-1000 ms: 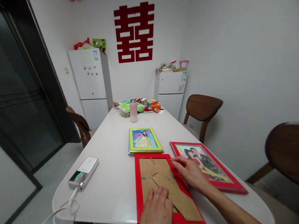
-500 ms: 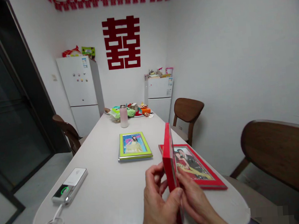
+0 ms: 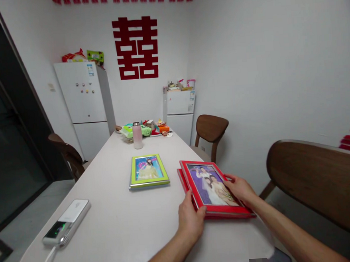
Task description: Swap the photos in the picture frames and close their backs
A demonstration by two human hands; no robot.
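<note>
Clasping red frame [image 3: 210,184] edges: left hand [image 3: 191,219], right hand [image 3: 241,189].

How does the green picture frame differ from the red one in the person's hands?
The green frame has a lime border; the red frame a red one. The green frame lies on the table, untouched; the red frame is gripped by the left hand and right hand and rests on a second red frame. The green frame sits square to the table; the red frame is angled. Both lie face up, showing photos.
</note>
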